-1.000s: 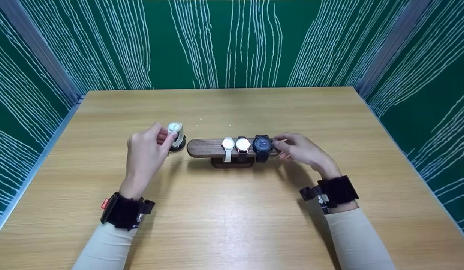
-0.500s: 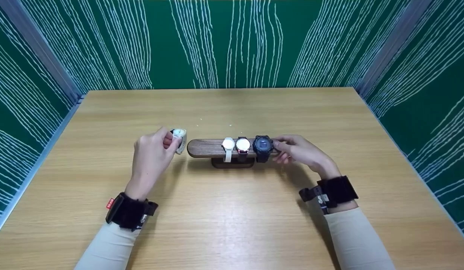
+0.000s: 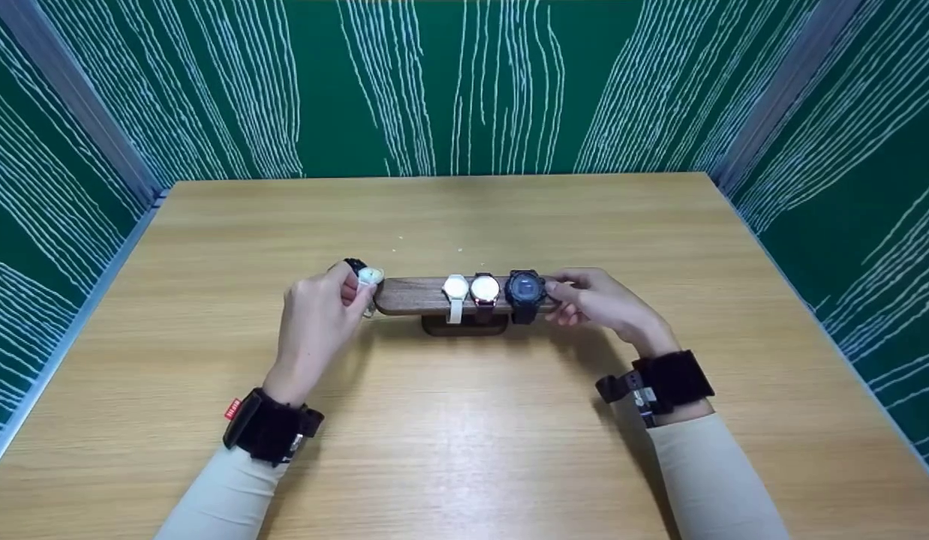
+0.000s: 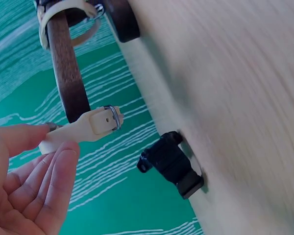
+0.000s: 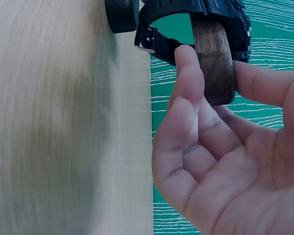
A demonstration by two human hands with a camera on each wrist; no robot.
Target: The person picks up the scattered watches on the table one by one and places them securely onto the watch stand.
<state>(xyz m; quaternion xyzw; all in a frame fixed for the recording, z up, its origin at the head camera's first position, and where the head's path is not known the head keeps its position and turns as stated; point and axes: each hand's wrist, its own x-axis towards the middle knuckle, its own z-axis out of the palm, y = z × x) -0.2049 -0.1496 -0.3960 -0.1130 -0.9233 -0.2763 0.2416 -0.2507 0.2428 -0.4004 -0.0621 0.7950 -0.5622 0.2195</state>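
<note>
My left hand (image 3: 320, 306) pinches a cream-strapped wristwatch (image 4: 83, 129) between thumb and fingers, right at the left end of a dark wooden watch stand (image 3: 412, 296). The strap's buckle side faces the left wrist camera. With my right hand (image 3: 607, 304) I grip the stand's right end, thumb on one face and fingers on the other, as the right wrist view shows. Looped over the bar are a white watch (image 3: 455, 289), a dark-strapped watch with a pale dial (image 3: 485, 289) and, nearest my right hand, a chunky black watch (image 3: 526, 289).
Another black watch (image 4: 169, 164) sits on the table behind my left hand, mostly hidden in the head view. The stand's dark base (image 3: 464, 325) rests on the wooden table (image 3: 464, 435). Green walls (image 3: 494, 90) with white streaks enclose the back and sides.
My left hand has moved right with the cream-strapped watch, from beside the black watch to the stand's left end, and the watch has turned. My right hand keeps its grip on the stand.
</note>
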